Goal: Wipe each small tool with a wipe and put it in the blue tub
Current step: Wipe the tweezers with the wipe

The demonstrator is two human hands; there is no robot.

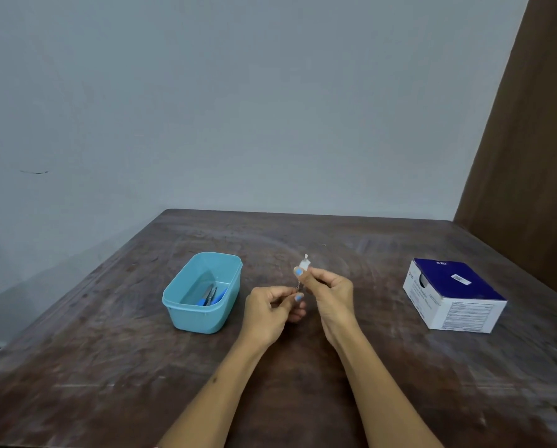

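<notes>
Tool [298,286] pinched between left hand [272,310], right hand [330,294], wipe [304,264] at top

The bench [303,399] is dark wood, worn and scuffed with a dull sheen. The tub [202,315] is smooth blue plastic, slightly glossy. The box [464,315] is printed cardboard, matt.

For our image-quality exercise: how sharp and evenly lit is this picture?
Head view: soft, even light, no glare; the light blue plastic tub casts only a faint shadow; the small tool between the left hand and right hand is too blurred to identify; wide-angle lens.
</notes>
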